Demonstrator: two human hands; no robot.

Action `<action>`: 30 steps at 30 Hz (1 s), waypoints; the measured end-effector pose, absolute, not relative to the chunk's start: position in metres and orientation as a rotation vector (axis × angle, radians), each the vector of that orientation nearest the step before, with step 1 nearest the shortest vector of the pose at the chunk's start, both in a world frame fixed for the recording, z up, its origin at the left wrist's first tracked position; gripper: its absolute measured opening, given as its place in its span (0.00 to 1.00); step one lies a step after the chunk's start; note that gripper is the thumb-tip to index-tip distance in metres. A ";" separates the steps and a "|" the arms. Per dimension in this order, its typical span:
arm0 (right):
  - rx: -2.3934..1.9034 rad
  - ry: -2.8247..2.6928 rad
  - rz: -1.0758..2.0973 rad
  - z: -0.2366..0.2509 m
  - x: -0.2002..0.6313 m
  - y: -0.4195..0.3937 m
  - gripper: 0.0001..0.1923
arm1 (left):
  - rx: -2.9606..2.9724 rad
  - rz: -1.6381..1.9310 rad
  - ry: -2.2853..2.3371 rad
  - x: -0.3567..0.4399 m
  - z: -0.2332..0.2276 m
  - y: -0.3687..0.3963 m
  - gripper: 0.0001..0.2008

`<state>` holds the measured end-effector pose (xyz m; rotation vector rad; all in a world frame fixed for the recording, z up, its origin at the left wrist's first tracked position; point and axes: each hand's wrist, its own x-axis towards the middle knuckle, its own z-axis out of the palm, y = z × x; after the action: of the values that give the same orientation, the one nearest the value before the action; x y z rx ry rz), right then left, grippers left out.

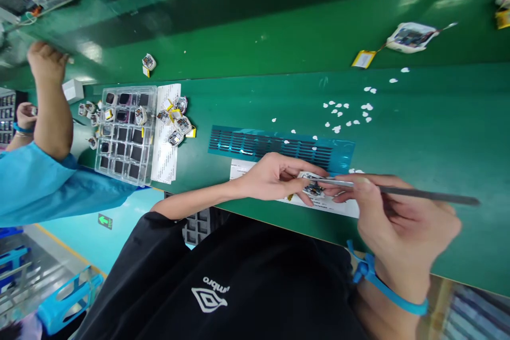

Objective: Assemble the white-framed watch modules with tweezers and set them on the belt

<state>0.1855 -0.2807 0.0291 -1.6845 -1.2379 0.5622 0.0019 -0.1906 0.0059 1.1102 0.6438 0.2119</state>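
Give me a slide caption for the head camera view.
The left hand holds an open-faced white device while the right hand holds a slim tool over it.

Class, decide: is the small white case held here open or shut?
Open: the case in the left hand shows bare circuit parts inside.

Green bench (438, 111) brightly lit, pale glare reflected at upper right and left, dark bands cast across far side, sheen returned by tweezers (338, 183), outer edges stretched
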 end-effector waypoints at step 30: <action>-1.484 -1.745 0.503 -0.001 0.255 -0.251 0.10 | 2.558 0.247 0.672 0.007 -0.019 -0.182 0.20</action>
<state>0.2548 -0.2506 -0.0007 -1.4841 -1.7450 0.5035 0.0071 -0.1823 -0.0192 2.5585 0.6715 0.2474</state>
